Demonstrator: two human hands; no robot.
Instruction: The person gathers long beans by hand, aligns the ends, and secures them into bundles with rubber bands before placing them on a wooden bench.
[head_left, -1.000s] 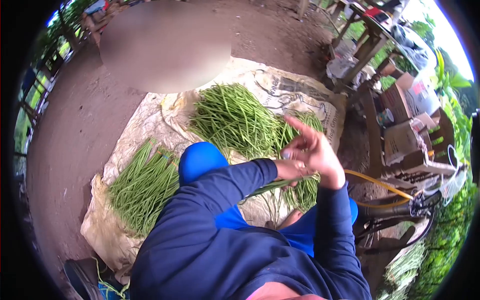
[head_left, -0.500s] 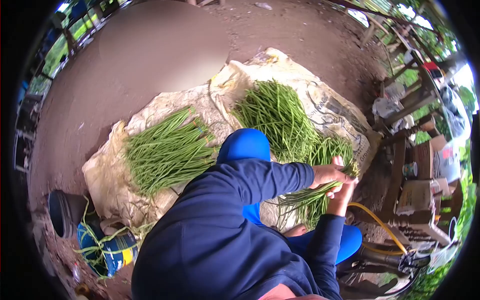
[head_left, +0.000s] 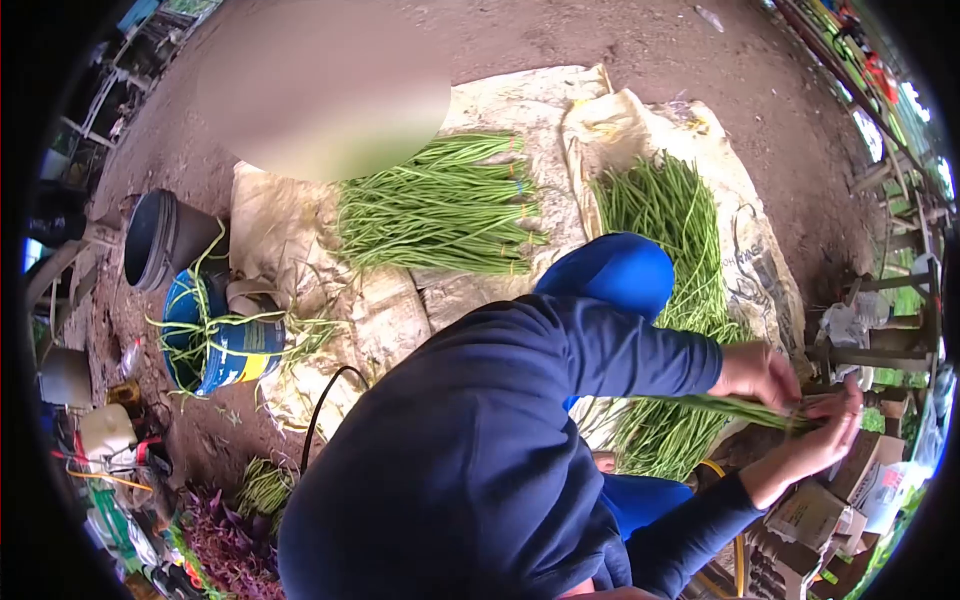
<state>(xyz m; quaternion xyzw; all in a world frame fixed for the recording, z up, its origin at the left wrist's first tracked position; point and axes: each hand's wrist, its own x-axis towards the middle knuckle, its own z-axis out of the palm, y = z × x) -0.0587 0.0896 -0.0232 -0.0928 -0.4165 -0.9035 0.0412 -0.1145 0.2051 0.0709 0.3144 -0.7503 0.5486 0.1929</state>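
Observation:
My left hand [head_left: 757,371] is bent over the tip end of a thin bundle of long green beans [head_left: 740,408], its fingers closed around it. From below, my right hand [head_left: 815,450] grips the same end, fingers curled near those of the left. The bundle's other end trails left over a loose pile of long beans [head_left: 665,435] by my knee. More loose beans [head_left: 672,215] lie beyond the upper knee. Several tied bundles [head_left: 440,205] rest side by side on the pale sack sheet [head_left: 375,310]. Small details between my fingertips are blurred.
At the left stand a dark bucket [head_left: 165,240] and a blue bucket [head_left: 205,340] with bean strands hanging over it. Purple leafy plants [head_left: 230,540] are at the lower left. Cardboard boxes [head_left: 810,515] and wooden furniture are at the right.
The view has turned, so the sheet and buckets show differently. Both hands, with the bean bundle, have moved right, away from my body, and now meet at its end.

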